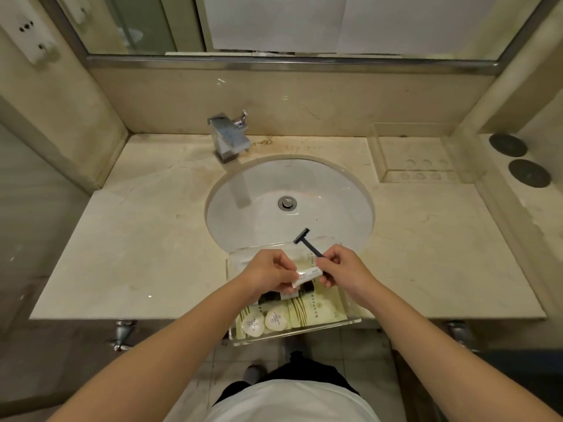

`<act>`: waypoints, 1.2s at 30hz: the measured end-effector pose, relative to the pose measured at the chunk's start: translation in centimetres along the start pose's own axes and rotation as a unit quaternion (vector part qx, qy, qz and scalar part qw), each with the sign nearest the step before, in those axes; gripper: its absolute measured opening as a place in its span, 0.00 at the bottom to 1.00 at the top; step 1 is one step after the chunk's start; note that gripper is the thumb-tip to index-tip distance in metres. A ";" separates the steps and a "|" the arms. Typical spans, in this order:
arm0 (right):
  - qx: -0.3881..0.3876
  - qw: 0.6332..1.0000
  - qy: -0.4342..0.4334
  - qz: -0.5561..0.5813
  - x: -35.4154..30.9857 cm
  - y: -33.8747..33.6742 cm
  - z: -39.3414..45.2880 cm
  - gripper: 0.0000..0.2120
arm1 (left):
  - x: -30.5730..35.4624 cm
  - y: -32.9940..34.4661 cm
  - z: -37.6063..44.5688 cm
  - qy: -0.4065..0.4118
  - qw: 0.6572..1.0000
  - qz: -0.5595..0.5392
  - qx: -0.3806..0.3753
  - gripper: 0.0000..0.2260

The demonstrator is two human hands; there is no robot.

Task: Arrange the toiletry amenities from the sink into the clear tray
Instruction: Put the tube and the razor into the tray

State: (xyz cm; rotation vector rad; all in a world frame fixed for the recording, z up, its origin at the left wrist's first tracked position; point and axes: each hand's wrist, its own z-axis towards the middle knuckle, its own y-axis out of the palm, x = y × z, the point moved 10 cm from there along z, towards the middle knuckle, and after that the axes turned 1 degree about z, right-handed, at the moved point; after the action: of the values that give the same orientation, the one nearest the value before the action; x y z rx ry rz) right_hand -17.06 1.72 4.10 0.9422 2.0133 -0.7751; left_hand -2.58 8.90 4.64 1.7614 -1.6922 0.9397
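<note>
A clear tray (pixel 350 321) rests on the counter's front edge, just below the white sink bowl (pixel 259 202). Inside it lie pale green packets (pixel 316 309), two round white soaps (pixel 265 321) and some dark items partly hidden under my hands. My right hand (pixel 341 266) pinches the handle of a dark blue razor (pixel 306 240), its head pointing up and left over the tray's far rim. My left hand (pixel 271 274) holds a small white tube (pixel 304 275) that touches the razor handle. Both hands hover above the tray.
A chrome faucet (pixel 228 138) stands behind the bowl, which holds nothing but its drain (pixel 286 203). A second clear tray (pixel 417 159) sits at the back right of the marble counter (pixel 137 248). Two dark round discs (pixel 518 159) lie on the right ledge.
</note>
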 end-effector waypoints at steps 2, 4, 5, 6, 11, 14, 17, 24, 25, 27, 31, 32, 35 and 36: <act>-0.002 1.000 -0.004 -0.031 0.6 -0.1 -0.6 0.05 | -0.3 0.4 -0.1 0.011 0.998 0.064 -0.006 0.05; 0.003 0.998 -0.007 -0.058 1.1 -0.4 -1.0 0.05 | -0.5 0.8 -0.3 0.025 0.992 0.125 -0.012 0.05; 0.006 0.997 -0.009 -0.072 1.3 -0.5 -1.2 0.05 | -0.5 1.1 -0.4 0.032 0.988 0.151 -0.013 0.06; 0.010 0.996 -0.009 -0.089 1.6 -0.7 -1.4 0.05 | -0.5 1.3 -0.5 0.038 0.984 0.175 -0.013 0.06; 0.026 0.989 -0.014 -0.147 2.2 -1.2 -2.2 0.05 | -0.9 2.5 -0.6 0.068 0.953 0.294 -0.021 0.09; 0.050 0.983 -0.025 -0.173 1.9 -1.6 -2.7 0.08 | -0.5 3.4 -0.9 0.105 0.926 0.363 -0.017 0.08; 0.084 0.968 -0.069 -0.228 0.6 -1.9 -2.9 0.10 | 0.1 4.0 -1.2 0.136 0.897 0.421 -0.010 0.08; 0.085 0.974 -0.068 -0.197 0.3 -1.7 -3.0 0.08 | 0.2 3.9 -1.1 0.149 0.871 0.468 0.004 0.08; 0.082 0.976 -0.065 -0.190 0.3 -1.7 -2.9 0.06 | 0.1 3.9 -1.0 0.146 0.871 0.469 0.003 0.08; 0.075 0.980 -0.063 -0.176 0.4 -1.6 -2.9 0.05 | 0.0 3.9 -0.9 0.143 0.868 0.475 -0.003 0.07; 0.056 0.983 -0.071 -0.162 -0.1 -1.3 -3.0 0.12 | -0.2 4.1 -0.8 0.155 0.861 0.484 -0.019 0.04; 0.055 0.983 -0.072 -0.158 -0.3 -1.3 -3.0 0.11 | -0.2 4.1 -0.8 0.163 0.859 0.485 -0.022 0.03; 0.049 0.995 -0.056 -0.074 -0.6 -1.5 -2.8 0.13 | -0.1 4.5 -1.1 0.191 0.848 0.494 -0.023 0.05; 0.041 0.996 -0.053 -0.051 -0.8 -1.4 -2.7 0.14 | 0.0 4.7 -1.2 0.197 0.845 0.497 -0.023 0.05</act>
State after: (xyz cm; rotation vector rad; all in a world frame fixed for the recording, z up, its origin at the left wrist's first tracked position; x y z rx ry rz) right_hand -18.95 2.77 6.45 0.8317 1.9605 -0.9501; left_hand -7.39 9.41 4.95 0.4638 -2.2749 1.5108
